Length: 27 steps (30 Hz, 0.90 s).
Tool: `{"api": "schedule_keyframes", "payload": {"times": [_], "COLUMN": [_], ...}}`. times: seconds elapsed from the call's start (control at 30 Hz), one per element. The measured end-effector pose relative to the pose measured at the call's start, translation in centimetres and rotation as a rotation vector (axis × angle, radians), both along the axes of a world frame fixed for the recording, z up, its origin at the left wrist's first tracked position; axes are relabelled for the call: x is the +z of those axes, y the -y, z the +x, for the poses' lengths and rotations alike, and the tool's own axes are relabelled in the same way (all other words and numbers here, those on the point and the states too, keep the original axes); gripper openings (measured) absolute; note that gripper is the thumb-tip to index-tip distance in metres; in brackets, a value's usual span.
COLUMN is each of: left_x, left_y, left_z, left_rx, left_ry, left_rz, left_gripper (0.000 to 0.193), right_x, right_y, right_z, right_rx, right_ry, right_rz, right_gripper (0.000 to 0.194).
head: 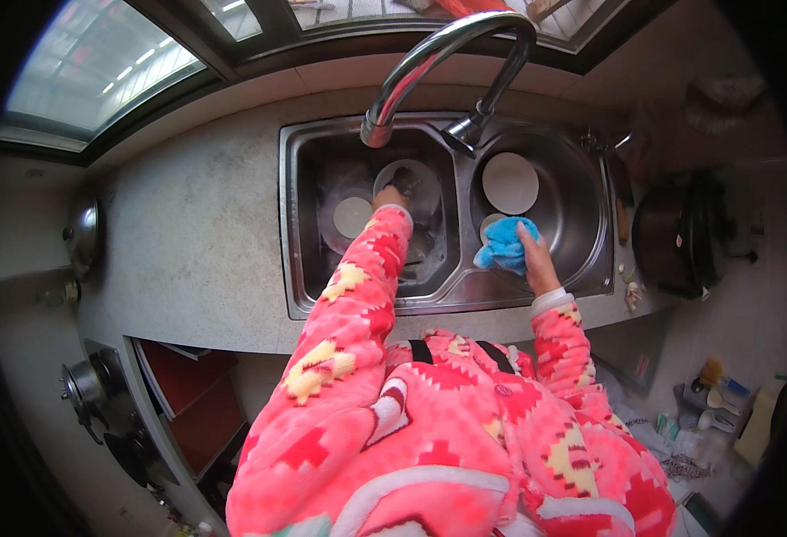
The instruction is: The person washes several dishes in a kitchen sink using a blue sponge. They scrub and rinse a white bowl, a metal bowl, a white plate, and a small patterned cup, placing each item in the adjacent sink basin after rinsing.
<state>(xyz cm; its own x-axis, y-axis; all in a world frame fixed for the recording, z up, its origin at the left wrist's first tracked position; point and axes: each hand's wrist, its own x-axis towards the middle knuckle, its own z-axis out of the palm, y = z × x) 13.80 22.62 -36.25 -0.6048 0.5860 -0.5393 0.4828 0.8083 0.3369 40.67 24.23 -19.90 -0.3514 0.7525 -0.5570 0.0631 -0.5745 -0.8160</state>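
My left hand (391,196) reaches into the left basin (306,168) of a stainless-steel double sink. It is at the near rim of a pale bowl (424,184), beside a dark rounded thing (403,177) inside that bowl; the fingertips are hidden, so its grip is unclear. A white dish (353,217) lies left of this hand. Over the near left part of the round right basin (571,201), my right hand (536,258) holds a bunched blue cloth (506,245). A small pale dish (491,225) is partly hidden under the cloth. Farther back in that basin rests a white plate (510,182).
A chrome faucet (427,50) arches over the left basin. Bare countertop (192,235) stretches left to a metal lid (84,235). On the right are a wood-handled knife (622,215) and a dark pot-like appliance (675,235). Windows (111,67) line the back.
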Motion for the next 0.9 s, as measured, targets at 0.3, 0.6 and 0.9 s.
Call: {"api": "schedule_keyframes", "payload": {"times": [0.3,0.6,0.9], "left_x": [-8.6,-5.0,0.9], "left_y": [9.5,12.0,10.7], "left_z": [-2.3,-2.0,-0.4], "left_rx": [0.627,0.818,0.667], "left_ry": [0.562,0.857,1.424], "left_rz": [0.421,0.497,0.987], "left_gripper": [0.016,0.032,0.029], "right_x": [-0.3,1.2,0.6], "right_y": [1.3,2.7,3.1], "right_z": [2.4,0.6,-0.7], "right_rx": [-0.025,0.054,0.09], "right_ry": [0.01,-0.026,-0.077], "right_rz": [-0.023,0.002,0.031], "right_gripper": [0.034,0.034,0.033]}}
